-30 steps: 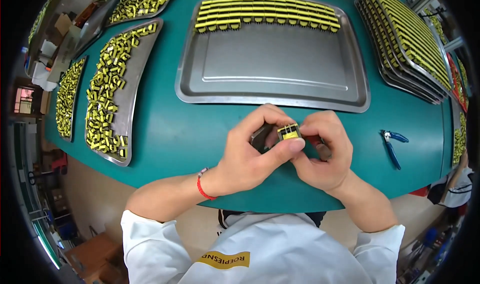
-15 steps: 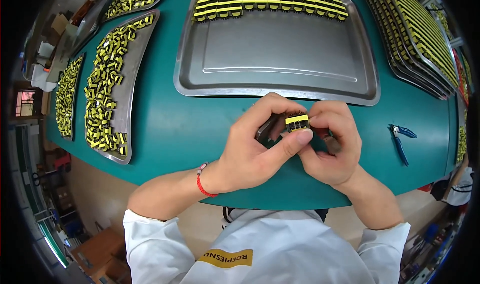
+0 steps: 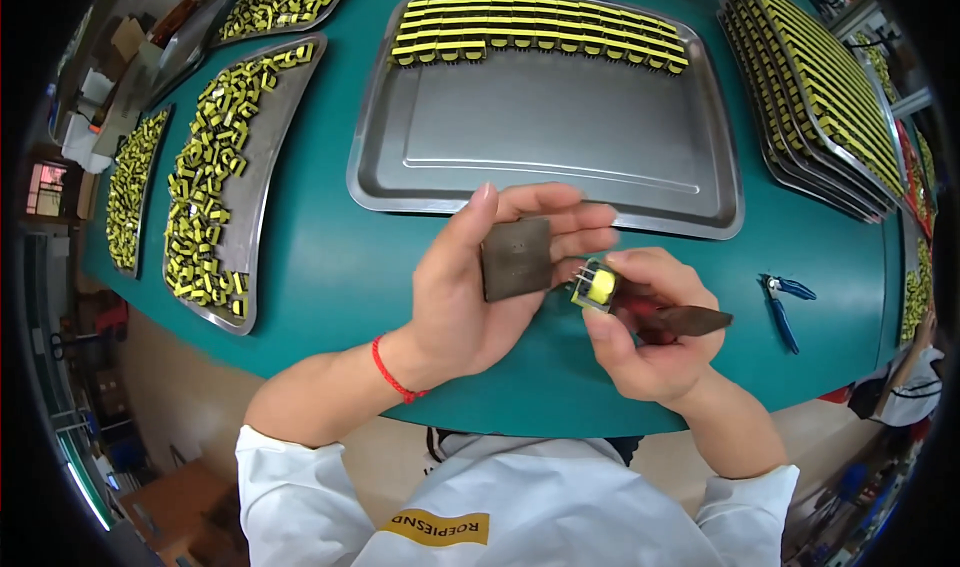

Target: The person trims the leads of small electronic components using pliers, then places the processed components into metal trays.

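- Component (image 3: 598, 285), boxy, yellow-black, with thin metal pins, gripped by our right hand's (image 3: 655, 359) fingers above the smooth counter (image 3: 330, 267)
- Matte, flat square block (image 3: 517, 258) on our left hand (image 3: 453, 289), fingers loosely open
- Pointed dark tool (image 3: 698, 320) across our right hand

Your left forearm (image 3: 320, 397) slants up from the lower left and your right forearm (image 3: 740, 432) from the lower right, both bare, bringing your hands close together in front of you. Your left hand (image 3: 460, 302) lies palm up and spread, its thumb (image 3: 470, 222) pointing away from your body while its fingers (image 3: 545, 200) reach to the right, lightly bent. Your right hand (image 3: 650, 362) is curled, its thumb (image 3: 610, 347) and index finger (image 3: 648, 270) drawn together in a pinch aimed left, just beside your left fingertips.
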